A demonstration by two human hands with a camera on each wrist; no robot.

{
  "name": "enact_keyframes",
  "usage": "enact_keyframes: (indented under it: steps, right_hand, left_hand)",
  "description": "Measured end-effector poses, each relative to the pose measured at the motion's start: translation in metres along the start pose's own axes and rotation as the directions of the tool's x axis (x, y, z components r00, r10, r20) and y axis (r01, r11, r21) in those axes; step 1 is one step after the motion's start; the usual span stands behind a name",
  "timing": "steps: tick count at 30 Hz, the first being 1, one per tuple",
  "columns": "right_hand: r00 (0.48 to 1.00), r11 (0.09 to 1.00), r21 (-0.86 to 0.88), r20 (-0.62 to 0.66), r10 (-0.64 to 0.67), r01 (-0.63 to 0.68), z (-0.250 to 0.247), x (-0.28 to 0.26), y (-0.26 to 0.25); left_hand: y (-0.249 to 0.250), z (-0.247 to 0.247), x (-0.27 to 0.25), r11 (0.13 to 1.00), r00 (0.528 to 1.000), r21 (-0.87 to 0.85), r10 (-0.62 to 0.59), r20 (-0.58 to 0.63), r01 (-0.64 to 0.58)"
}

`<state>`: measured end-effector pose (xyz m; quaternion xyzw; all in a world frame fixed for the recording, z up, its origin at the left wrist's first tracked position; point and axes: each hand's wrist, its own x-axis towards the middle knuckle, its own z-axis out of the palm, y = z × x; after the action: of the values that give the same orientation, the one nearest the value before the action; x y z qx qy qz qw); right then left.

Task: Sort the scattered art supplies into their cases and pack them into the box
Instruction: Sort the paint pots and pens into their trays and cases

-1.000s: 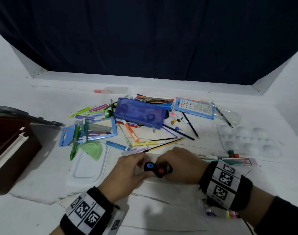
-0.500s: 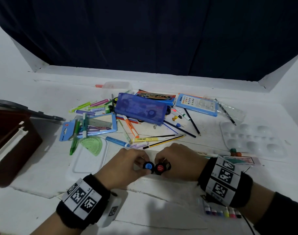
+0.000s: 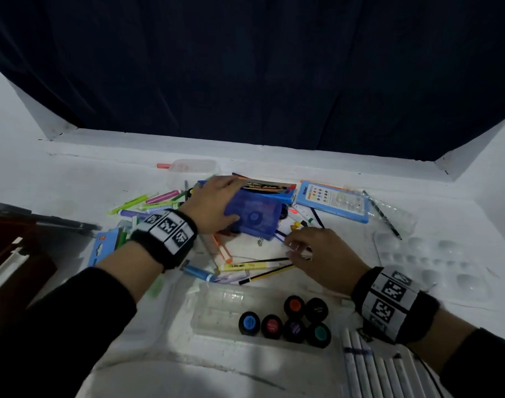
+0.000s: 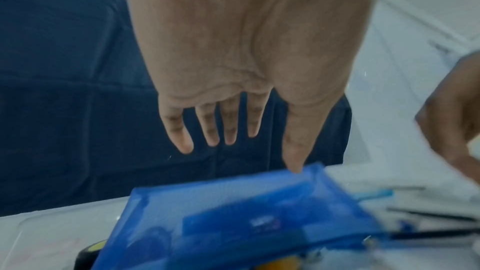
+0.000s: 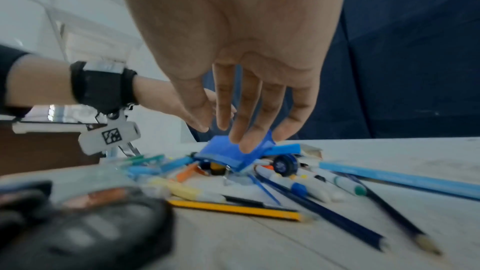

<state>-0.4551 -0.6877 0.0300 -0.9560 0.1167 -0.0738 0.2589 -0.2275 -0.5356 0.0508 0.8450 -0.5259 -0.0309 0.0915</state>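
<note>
A translucent blue pencil case [image 3: 254, 216] lies tilted on the heap of pens and pencils. My left hand [image 3: 215, 201] reaches over its left end. In the left wrist view the fingers [image 4: 207, 126] are straight and spread above the case [image 4: 233, 213], and only the thumb tip touches its edge. My right hand [image 3: 306, 248] hovers with relaxed fingers over the loose pencils just right of the case and holds nothing. Several black paint pots [image 3: 285, 320] with coloured lids stand in a clear tray [image 3: 217, 311] near me.
A brown box [image 3: 10, 254] stands open at the left. A white paint palette [image 3: 432, 268] lies at the right, and a blue watercolour pack [image 3: 331, 201] and a black pencil box [image 3: 270, 186] behind the case. White pencils [image 3: 389, 369] lie at the front right.
Both hands have left the paint pots and reached forward. The left now touches the blue case and the right is over the pencils. The pots stay in the tray.
</note>
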Motion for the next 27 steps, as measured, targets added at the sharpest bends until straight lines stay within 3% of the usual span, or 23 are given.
enact_keyframes:
  steps: [4,8,12,16,18,21,24,27]
  right_hand:
    - [0.995,0.993,-0.069,-0.046,0.089,-0.092,-0.006,0.02,0.017]
    - [0.994,0.99,-0.103,-0.058,0.089,-0.095,-0.012,0.038,0.037]
    - [0.999,0.993,-0.107,0.01,0.054,-0.052,-0.01,0.059,0.052]
    - [0.995,0.985,-0.164,0.1,-0.028,0.045,-0.003,0.083,0.055]
    - [0.985,0.964,-0.244,0.16,-0.072,0.11,0.0,0.095,0.051]
    - [0.969,0.892,-0.434,0.247,-0.019,0.128,0.004,0.109,0.049]
    - [0.961,0.86,-0.499,0.273,0.041,0.105,0.01,0.116,0.05]
    - [0.981,0.89,-0.449,0.194,0.013,0.077,0.016,0.119,0.053]
  left_hand:
    - [-0.009,0.007,0.042,0.983,0.98,0.181,-0.073,0.187,0.038]
    - [-0.014,0.002,0.045,0.978,0.989,0.207,-0.059,0.134,0.03]
    - [-0.007,-0.018,0.015,0.981,0.997,0.189,0.039,0.071,-0.052]
    - [0.002,-0.026,-0.035,0.984,0.978,0.112,0.12,0.17,-0.14]
    - [0.005,-0.023,-0.057,0.992,0.956,0.049,0.102,0.275,-0.119]
    - [0.01,-0.011,-0.074,0.997,0.929,-0.065,0.067,0.364,-0.046]
    - [0.008,-0.003,-0.072,0.994,0.923,-0.097,0.082,0.376,-0.049]
    - [0.002,-0.002,-0.061,0.992,0.936,-0.117,0.075,0.345,-0.036]
